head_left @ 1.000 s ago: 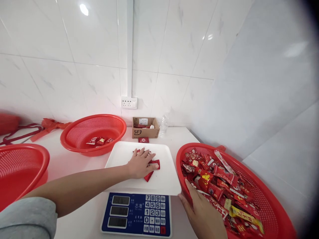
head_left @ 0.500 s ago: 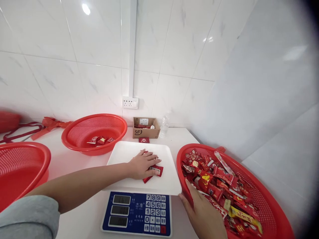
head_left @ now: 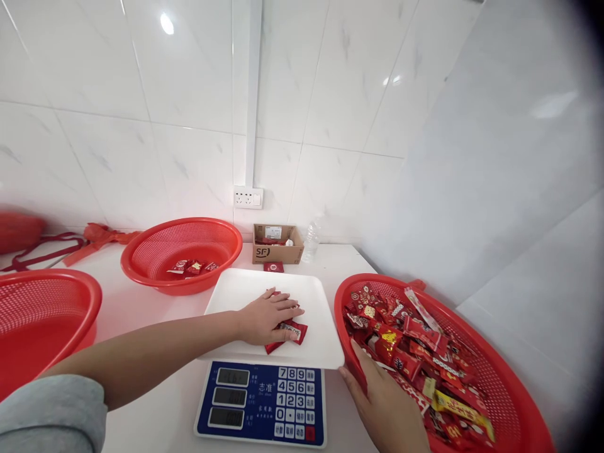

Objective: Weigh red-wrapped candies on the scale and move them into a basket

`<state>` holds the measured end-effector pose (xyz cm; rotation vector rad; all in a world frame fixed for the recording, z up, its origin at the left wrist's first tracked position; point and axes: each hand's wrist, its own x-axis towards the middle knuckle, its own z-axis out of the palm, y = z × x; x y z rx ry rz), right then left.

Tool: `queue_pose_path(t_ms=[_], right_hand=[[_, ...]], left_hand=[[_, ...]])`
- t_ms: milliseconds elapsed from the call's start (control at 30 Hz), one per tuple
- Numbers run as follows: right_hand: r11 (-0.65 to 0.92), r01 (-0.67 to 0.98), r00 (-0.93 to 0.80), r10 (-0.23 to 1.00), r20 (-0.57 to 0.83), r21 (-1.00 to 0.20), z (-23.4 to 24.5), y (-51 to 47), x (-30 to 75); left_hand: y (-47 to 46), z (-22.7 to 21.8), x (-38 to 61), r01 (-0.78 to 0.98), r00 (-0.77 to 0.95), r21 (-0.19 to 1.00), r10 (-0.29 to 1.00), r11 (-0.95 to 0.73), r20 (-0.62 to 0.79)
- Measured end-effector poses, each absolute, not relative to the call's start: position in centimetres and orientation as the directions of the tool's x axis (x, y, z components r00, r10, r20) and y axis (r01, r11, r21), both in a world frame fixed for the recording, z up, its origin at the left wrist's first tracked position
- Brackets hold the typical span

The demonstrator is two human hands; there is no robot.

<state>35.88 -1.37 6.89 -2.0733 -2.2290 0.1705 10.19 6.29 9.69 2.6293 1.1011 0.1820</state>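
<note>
My left hand (head_left: 265,316) lies on the white weighing tray (head_left: 316,340) of a blue digital scale (head_left: 260,406), its fingers spread over several red candy packets (head_left: 289,330). My right hand (head_left: 383,406) grips the near left rim of a red mesh basket (head_left: 500,380) at the right, thumb inside the rim. That basket is filled with several red and gold wrapped sweets (head_left: 411,343).
A second red basket (head_left: 182,253) behind the scale holds a few packets. A third red basket (head_left: 40,321) sits at the left edge. A small cardboard box (head_left: 277,244), a loose red packet (head_left: 274,267), a plastic bottle (head_left: 310,239) and red bags (head_left: 99,236) stand near the tiled wall.
My left hand has gathered the packets and slid them a little toward the tray's near side. My right hand has stayed on the basket rim.
</note>
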Motion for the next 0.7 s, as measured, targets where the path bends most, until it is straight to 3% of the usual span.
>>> queue_pose_path(t_ms=[233,500,700], right_hand=[[0.076,0.984,-0.080,0.997,-0.018,-0.161,6.4,-1.1,36.2],[0.092,0.981,-0.093,0.996,0.003,-0.170,6.0,-0.9,36.5],[0.093,0.983,-0.094,0.996,-0.002,-0.156,5.8,-0.9,36.7]], left_hand=[[6.1,10.2,7.6,0.772,0.590,0.274,0.807,-0.573,0.024],[7.0,10.3,-0.1,0.953,0.214,0.184,0.965,-0.240,0.151],[5.7,9.9,-5.9,0.989,0.053,0.131,0.996,-0.062,0.073]])
